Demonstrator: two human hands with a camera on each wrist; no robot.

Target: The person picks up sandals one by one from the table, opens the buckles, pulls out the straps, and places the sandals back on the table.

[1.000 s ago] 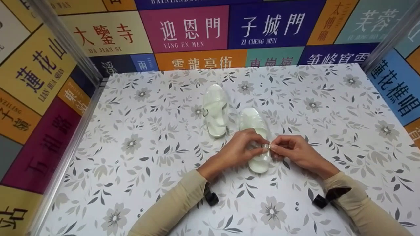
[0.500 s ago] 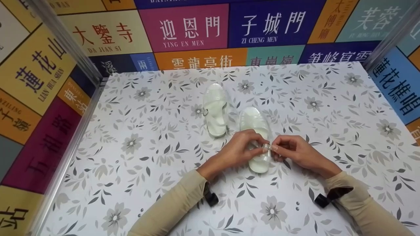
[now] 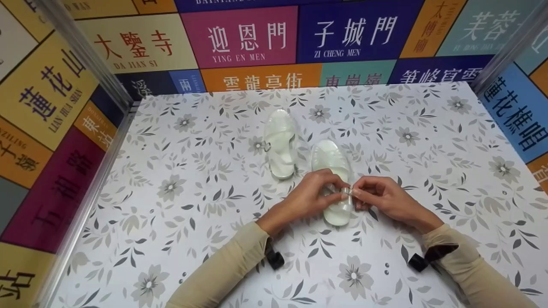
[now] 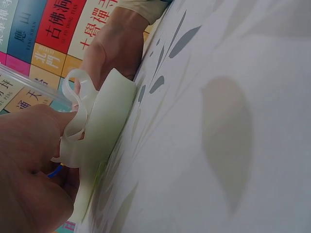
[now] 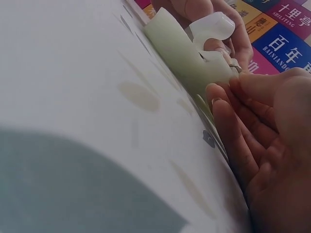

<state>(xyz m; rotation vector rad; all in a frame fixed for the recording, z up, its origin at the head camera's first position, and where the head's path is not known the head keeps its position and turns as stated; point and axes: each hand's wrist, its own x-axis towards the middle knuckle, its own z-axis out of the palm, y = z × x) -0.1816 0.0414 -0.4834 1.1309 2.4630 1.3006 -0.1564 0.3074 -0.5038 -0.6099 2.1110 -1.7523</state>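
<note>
A pale, translucent sandal (image 3: 329,155) lies on the flower-patterned table under both hands, toe pointing away. My left hand (image 3: 311,193) reaches across it from the left and pinches its strap by the small metal buckle (image 3: 347,191). From the right side, thumb and forefinger of my right hand (image 3: 383,197) pinch the strap at that same buckle. In the right wrist view the buckle (image 5: 236,67) shows right at the right fingertips. The strap (image 4: 80,104) curves above the sole (image 4: 109,114) in the left wrist view. My left fingertips are partly hidden there behind the hand.
A second matching sandal (image 3: 280,147) lies farther back and left, with a buckle (image 3: 268,147) on its left side. Colourful panels with lettering (image 3: 248,38) stand behind the table (image 3: 205,256) and along its sides. Black wrist cameras (image 3: 274,258) hang below both forearms.
Both hands keep their place at the buckle, with only slight finger movement there. The two sandals have not moved on the table.
</note>
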